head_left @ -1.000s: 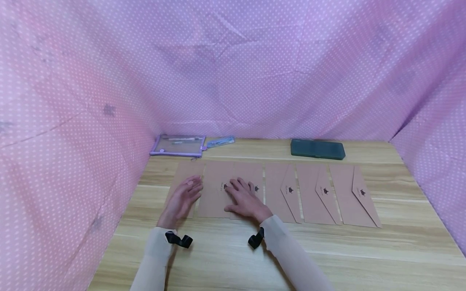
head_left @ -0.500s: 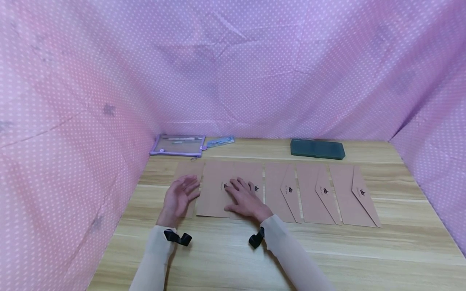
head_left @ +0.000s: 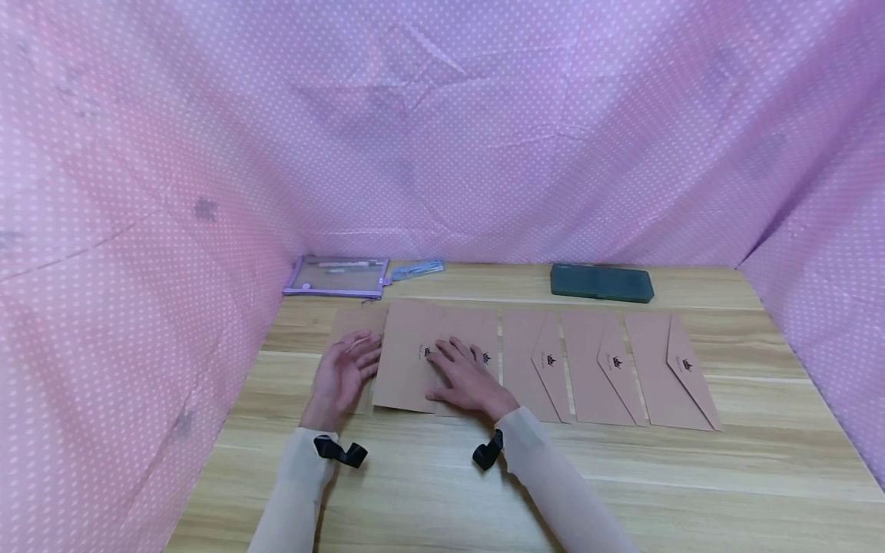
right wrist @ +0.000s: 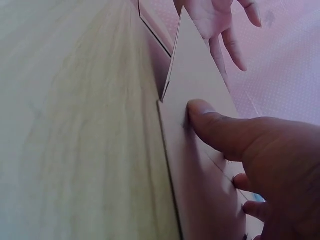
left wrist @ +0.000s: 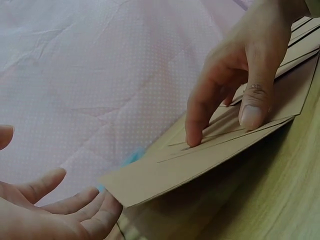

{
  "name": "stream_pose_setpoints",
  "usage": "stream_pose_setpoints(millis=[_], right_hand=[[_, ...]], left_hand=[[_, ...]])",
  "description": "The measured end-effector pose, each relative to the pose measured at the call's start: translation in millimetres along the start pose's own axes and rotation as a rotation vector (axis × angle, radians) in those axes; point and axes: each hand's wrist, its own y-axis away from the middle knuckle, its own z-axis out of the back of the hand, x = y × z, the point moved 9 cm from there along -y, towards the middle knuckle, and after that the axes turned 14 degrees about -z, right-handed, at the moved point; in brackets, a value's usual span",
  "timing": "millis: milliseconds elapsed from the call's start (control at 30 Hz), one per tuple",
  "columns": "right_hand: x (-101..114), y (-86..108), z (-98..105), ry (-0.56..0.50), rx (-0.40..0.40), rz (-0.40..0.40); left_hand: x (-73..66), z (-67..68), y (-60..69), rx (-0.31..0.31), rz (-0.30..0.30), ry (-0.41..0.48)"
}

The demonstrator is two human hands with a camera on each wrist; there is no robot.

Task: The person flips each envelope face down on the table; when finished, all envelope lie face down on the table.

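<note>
A row of brown kraft envelopes with crown prints lies across the table. The second envelope from the left (head_left: pixel 403 361) has its left edge raised off the wood. At that edge is my left hand (head_left: pixel 339 375), palm turned sideways and fingers loosely extended. In the left wrist view the left hand's fingers (left wrist: pixel 102 215) touch the lifted corner from outside and below. My right hand (head_left: pixel 466 380) spreads its fingers over the second and third envelopes (head_left: pixel 477 326). Its thumb (right wrist: pixel 202 112) and fingertips press the paper down. Under the left hand lies the leftmost envelope (head_left: pixel 359 316).
Three more envelopes, one of them the rightmost envelope (head_left: pixel 653 369), lie to the right. Along the back stand a purple mesh pouch (head_left: pixel 339 278) with pens, a small blue packet (head_left: pixel 418 269) and a dark green case (head_left: pixel 601 283). Pink dotted cloth (head_left: pixel 470 153) hangs behind.
The second envelope's left edge has risen from the table. My left hand has shifted slightly left, its palm turning more upward. The right hand stays in place.
</note>
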Motion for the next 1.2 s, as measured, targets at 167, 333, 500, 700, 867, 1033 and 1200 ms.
stream_pose_setpoints(millis=[167, 333, 500, 700, 867, 1033, 1200], right_hand=[[4.1, -0.8, 3.1, -0.011, 0.011, -0.016], [11.8, -2.2, 2.9, -0.059, 0.026, -0.022], [23.2, -3.6, 4.0, -0.124, -0.001, 0.023], [31.6, -4.2, 4.2, -0.267, 0.016, 0.055], [33.1, -6.8, 2.1, -0.369, 0.051, 0.028], [35.5, -8.5, 2.7, -0.416, 0.063, 0.008], [38.8, -8.3, 5.3, -0.465, 0.06, -0.003]], left_hand=[[-4.8, -4.9, -1.1, 0.022, -0.01, 0.012], [-11.9, -9.4, -1.9, 0.069, -0.043, -0.018], [-14.7, -14.3, -1.2, 0.114, -0.048, -0.015], [-17.8, -20.6, -0.3, 0.132, -0.056, -0.027], [-20.6, -26.2, 0.6, 0.149, -0.067, -0.019], [-23.1, -31.8, 1.8, 0.171, -0.083, 0.011], [-25.3, -37.5, 2.7, 0.192, -0.096, 0.023]])
